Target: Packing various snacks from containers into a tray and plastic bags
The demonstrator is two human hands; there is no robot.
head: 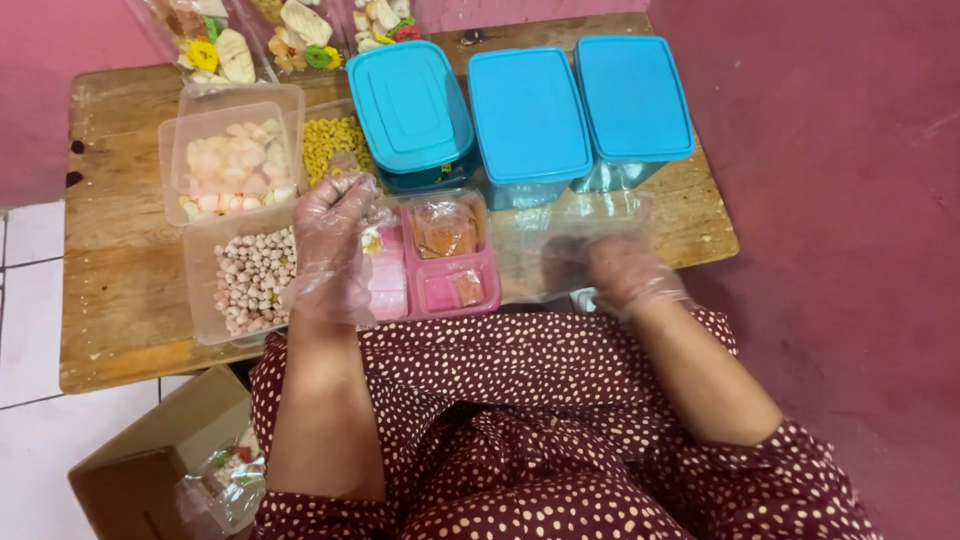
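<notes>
Hovering over pink compartment tray [445, 290] at frame centre: left hand [335, 250], gloved, fingertips pinched on small item. Right hand [625, 272] grasping clear lid [590, 225], right of tray.

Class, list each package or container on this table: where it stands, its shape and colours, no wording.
Three lidded tubs: back row, rectangular, turquoise lids.
Pink tray: front centre, compartments.
Clear boxes: left, holding pale and yellow snacks.
Clear lid: by the right hand.
Left hand: gloved, over the tray.
</notes>
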